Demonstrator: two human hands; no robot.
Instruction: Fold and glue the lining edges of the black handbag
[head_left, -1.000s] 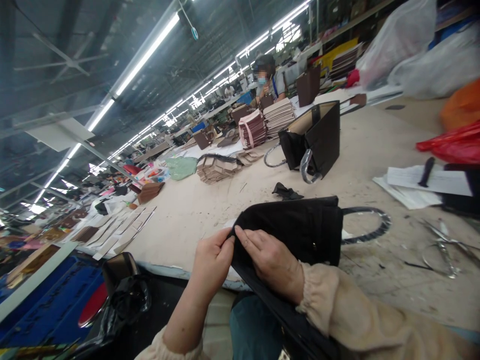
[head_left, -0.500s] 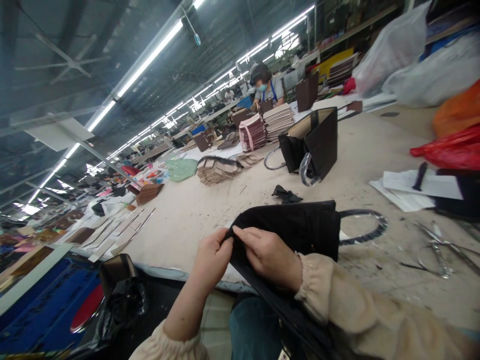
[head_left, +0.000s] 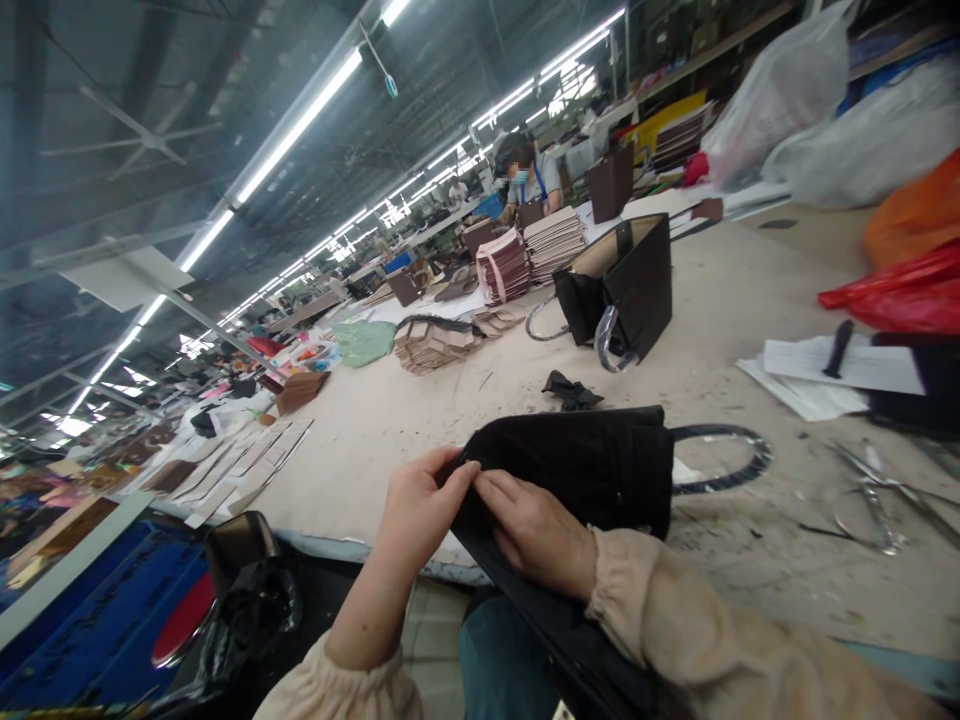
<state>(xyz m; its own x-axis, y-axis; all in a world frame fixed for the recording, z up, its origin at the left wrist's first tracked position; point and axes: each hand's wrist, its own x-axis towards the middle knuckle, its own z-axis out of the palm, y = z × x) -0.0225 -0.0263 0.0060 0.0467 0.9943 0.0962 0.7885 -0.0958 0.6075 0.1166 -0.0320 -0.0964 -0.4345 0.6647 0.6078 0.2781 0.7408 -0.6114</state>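
A black handbag [head_left: 562, 455] lies on its side over the near edge of the worktable, its black cloth side hanging toward my lap. My left hand [head_left: 424, 505] pinches the bag's left edge between thumb and fingers. Close beside it, my right hand [head_left: 536, 525] presses its fingertips on the same edge, almost touching the left thumb. The bag's plastic-wrapped handle [head_left: 724, 458] loops out to the right on the table. What lies under my fingertips is hidden.
A dark brown handbag [head_left: 637, 290] stands upright farther back, near a black scrap [head_left: 570, 390]. Scissors [head_left: 877, 490] and papers [head_left: 802, 380] lie at right, below a red plastic bag [head_left: 900, 290]. Stacked pieces [head_left: 555, 245] stand at the back, where a co-worker [head_left: 532, 180] sits.
My left thumb has shifted onto the top of the bag's edge, toward my right fingertips. The right hand has moved slightly down, and the bag has tilted a little with it.
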